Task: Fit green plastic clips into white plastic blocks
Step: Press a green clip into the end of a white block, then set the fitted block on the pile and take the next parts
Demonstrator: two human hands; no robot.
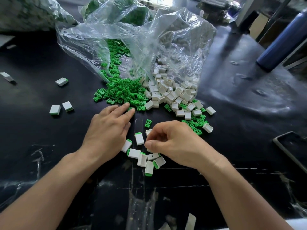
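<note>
Where the clear bag [182, 30] gapes, green clips [123, 92] and white blocks [171, 92] spill.

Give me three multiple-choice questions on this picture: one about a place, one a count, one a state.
1. Where is the dark blue cylindrical bottle? A far right of the scene; B between the hands; C inside a bag.
2. How many white plastic blocks with green ends lie apart, left of the left hand? A one; B three; C six.
3. How are the left hand's fingers? A clenched in a fist; B wrapped round a bottle; C straight, reaching the pile of green plastic clips.
Answers: A, it stands at the right edge; B, one farther off plus a nearer pair; C, fingertips lie on the pile's edge.
</note>
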